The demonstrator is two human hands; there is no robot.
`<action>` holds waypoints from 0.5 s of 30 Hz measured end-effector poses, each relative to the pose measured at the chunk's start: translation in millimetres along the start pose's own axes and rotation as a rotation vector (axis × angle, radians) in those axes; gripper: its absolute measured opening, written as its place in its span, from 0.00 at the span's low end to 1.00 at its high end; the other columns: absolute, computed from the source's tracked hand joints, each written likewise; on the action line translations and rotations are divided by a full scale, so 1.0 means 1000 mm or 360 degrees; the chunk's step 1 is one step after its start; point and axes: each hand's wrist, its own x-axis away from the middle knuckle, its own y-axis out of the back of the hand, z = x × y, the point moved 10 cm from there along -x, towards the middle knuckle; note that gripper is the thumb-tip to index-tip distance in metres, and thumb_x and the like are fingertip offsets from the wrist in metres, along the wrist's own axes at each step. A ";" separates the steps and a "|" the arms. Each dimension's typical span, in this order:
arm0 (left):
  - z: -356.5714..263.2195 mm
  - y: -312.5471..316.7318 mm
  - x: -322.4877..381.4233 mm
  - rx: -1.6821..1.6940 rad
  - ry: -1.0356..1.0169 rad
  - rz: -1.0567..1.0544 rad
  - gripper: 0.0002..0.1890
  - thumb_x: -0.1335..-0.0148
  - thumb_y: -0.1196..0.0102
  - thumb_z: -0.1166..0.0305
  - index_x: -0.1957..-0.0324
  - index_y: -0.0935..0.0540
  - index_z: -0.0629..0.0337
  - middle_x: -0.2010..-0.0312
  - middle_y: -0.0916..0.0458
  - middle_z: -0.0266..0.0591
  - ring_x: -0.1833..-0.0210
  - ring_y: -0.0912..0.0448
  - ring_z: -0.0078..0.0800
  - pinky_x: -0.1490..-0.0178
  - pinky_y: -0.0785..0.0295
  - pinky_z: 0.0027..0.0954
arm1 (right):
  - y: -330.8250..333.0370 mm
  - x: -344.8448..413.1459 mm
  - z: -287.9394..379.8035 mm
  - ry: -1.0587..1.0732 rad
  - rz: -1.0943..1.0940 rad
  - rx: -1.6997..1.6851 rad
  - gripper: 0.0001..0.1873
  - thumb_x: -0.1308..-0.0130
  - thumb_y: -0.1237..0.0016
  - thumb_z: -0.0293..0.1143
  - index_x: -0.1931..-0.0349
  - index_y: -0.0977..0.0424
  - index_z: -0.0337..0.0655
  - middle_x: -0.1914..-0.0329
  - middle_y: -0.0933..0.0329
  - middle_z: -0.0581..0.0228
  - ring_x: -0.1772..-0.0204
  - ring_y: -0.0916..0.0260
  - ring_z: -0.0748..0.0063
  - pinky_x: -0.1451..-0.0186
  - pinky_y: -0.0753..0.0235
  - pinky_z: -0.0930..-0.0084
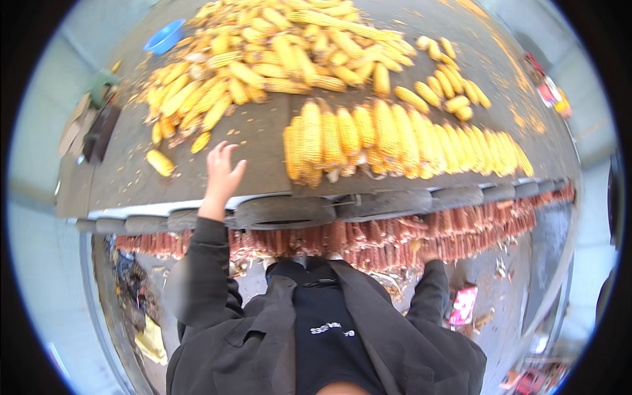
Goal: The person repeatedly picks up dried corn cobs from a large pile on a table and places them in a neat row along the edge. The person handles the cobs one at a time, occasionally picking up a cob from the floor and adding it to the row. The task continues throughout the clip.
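My left hand [223, 170] is held over the dark sheet top of the platform [261, 163], fingers spread and nothing in them. Just ahead of it lie a loose yellow corn cob [160, 163] and the lower edge of a big heap of corn cobs [237, 74]. To the right, a neat row of stacked corn cobs [395, 138] runs along the platform's front. My right hand [428, 253] is low, against the stacked reddish bare cobs [375, 247] below the platform edge. It is blurred, with a small yellowish thing beside the fingers; whether it grips that is unclear.
Old tyres [286, 211] line the platform's front edge. A blue plastic basin [165, 37] stands left of the heap, and a smaller group of cobs [447, 81] lies right. On the floor are a pink packet [463, 305] and a pale yellow sack [151, 340].
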 end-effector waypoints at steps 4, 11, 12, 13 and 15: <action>0.078 0.036 0.051 -0.0292 0.0260 -0.0235 0.22 0.53 0.42 0.67 0.53 0.28 0.58 0.49 0.33 0.52 0.44 0.38 0.50 0.41 0.42 0.46 | -0.027 -0.030 0.123 -0.0660 0.1471 -0.0501 0.29 0.43 0.57 0.55 0.55 0.28 0.36 0.54 0.30 0.50 0.51 0.35 0.62 0.51 0.35 0.68; 0.140 0.016 0.081 -0.0387 0.0631 -0.0528 0.17 0.50 0.47 0.69 0.56 0.29 0.61 0.51 0.32 0.48 0.43 0.38 0.46 0.43 0.41 0.46 | 0.130 -0.177 0.387 -0.0446 0.1298 -0.1925 0.13 0.35 0.59 0.36 0.58 0.28 0.36 0.73 0.25 0.66 0.75 0.29 0.78 0.76 0.31 0.83; 0.138 0.010 0.082 -0.0395 0.0631 -0.0492 0.17 0.50 0.47 0.69 0.56 0.29 0.61 0.51 0.33 0.48 0.43 0.38 0.46 0.43 0.41 0.45 | 0.157 -0.197 0.422 -0.0338 0.1174 -0.2085 0.12 0.34 0.59 0.33 0.56 0.28 0.36 0.70 0.25 0.66 0.72 0.29 0.79 0.74 0.32 0.84; 0.137 0.006 0.082 -0.0404 0.0629 -0.0461 0.18 0.49 0.48 0.68 0.55 0.29 0.61 0.50 0.33 0.47 0.43 0.38 0.45 0.43 0.41 0.45 | 0.176 -0.216 0.448 -0.0263 0.1038 -0.2130 0.11 0.35 0.59 0.31 0.56 0.28 0.36 0.69 0.25 0.66 0.71 0.30 0.81 0.73 0.32 0.85; 0.140 -0.004 0.087 -0.0467 0.0616 -0.0365 0.19 0.48 0.48 0.66 0.53 0.30 0.60 0.48 0.34 0.47 0.42 0.39 0.46 0.42 0.43 0.46 | 0.197 -0.260 0.489 0.0099 0.0718 -0.2098 0.11 0.35 0.58 0.30 0.57 0.28 0.34 0.70 0.26 0.67 0.71 0.31 0.83 0.72 0.32 0.86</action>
